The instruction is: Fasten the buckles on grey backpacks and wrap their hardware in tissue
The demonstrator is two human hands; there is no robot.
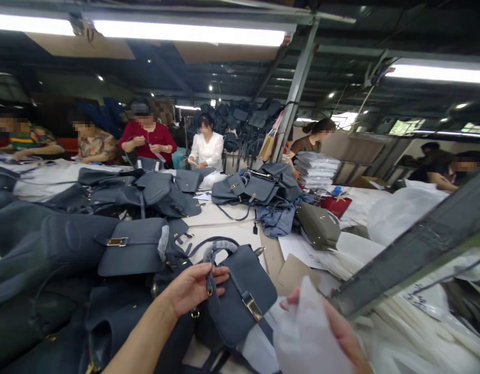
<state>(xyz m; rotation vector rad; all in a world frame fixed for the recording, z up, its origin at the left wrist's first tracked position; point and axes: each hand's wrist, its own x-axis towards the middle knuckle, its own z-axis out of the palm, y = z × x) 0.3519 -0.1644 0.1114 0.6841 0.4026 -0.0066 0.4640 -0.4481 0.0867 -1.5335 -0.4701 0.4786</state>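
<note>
A dark blue-grey handbag [240,291] with a gold clasp sits tilted in front of me. My left hand [191,286] grips it at the left end of its handle [220,247], which is partly wrapped in a thin clear covering. On the right, my right hand [341,332] is closed around a thin white translucent sheet [304,332], blurred by motion; the sheet hides most of the fingers. Another dark bag [134,244] with a gold clasp lies left of the held one.
Dark bags [162,192] are heaped across the table. An olive bag [318,224], white sheets [302,250] and a brown card [298,272] lie to the right. A slanted metal post [411,254] crosses the right side. Several people [207,143] work beyond the table.
</note>
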